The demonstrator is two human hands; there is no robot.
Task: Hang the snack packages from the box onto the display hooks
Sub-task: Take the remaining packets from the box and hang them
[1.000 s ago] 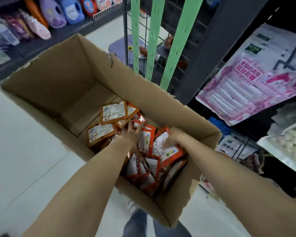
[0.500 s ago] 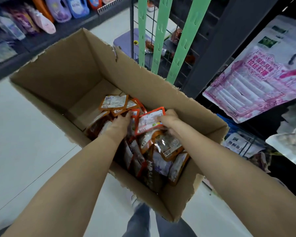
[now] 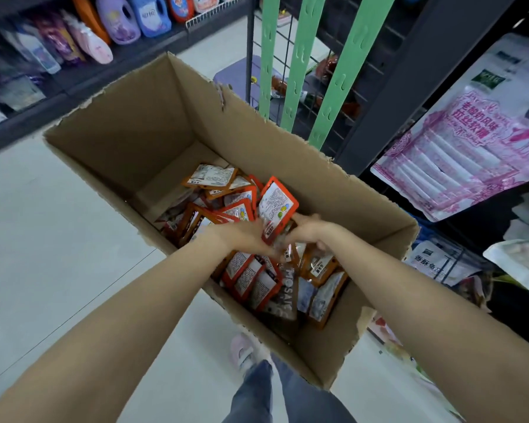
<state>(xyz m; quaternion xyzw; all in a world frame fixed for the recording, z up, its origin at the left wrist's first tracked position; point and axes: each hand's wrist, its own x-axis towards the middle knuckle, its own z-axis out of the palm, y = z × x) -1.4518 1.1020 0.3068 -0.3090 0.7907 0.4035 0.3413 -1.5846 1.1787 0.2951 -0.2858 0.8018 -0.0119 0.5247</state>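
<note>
Raised snack packet (image 3: 278,206): orange-bordered with a white printed face, it stands out of the heap at the centre of the frame. Its long axis runs nearly straight up the frame, leaning a little right.
Left hand (image 3: 245,238): reaches in from the lower left. Its fingertips meet the packet's lower end and look pinched on it.
Right hand (image 3: 313,235): reaches in from the lower right and sits just beside that same lower end. Its fingers curl down into the heap, and I cannot tell whether they clamp a packet.
Nearer hand: both are at the packet's base, but the left seems to have the clearer hold.
Snack packages (image 3: 251,279): the others lie loose and overlapping in the near-right part of the cardboard box (image 3: 119,148), under and around both hands.
Green hanging strips (image 3: 344,74): upper centre-right of the frame, beyond the box's far wall, up and right of the raised packet and well apart from it.
Deciding relation: as I judge it, the lift runs up and right, roughly along the packet's own axis with its free top edge leading. Any hang hole there is too small to see.
</note>
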